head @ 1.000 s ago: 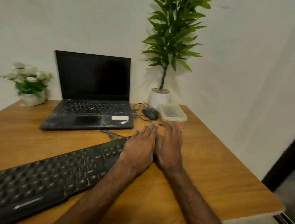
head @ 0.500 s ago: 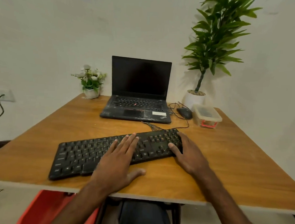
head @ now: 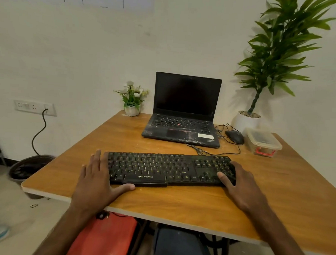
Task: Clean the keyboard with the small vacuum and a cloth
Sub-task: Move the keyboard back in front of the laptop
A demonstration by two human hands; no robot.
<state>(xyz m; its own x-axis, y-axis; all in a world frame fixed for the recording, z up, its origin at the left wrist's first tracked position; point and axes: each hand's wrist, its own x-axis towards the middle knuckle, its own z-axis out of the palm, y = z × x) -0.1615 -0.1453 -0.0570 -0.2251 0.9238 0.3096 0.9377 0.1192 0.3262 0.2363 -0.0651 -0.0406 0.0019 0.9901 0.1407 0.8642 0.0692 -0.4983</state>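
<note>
A black keyboard (head: 165, 168) lies across the middle of the wooden table (head: 179, 201), parallel to its front edge. My left hand (head: 96, 180) lies flat at the keyboard's left end, fingers straight and thumb stretched along the front edge. My right hand (head: 241, 185) rests at the right end, thumb on the number keys. Neither hand curls round anything. No vacuum or cloth shows in view.
Behind the keyboard stand an open laptop (head: 185, 112), a black mouse (head: 234, 136) with its cable, a lidded plastic box (head: 262, 141), a tall potted plant (head: 248, 119) and a small flower pot (head: 132, 106). An orange stool (head: 104, 238) sits under the table.
The keyboard has turned from slanted to straight along the table edge. My left hand slid from the keys to its left end; the right hand stays at the right end.
</note>
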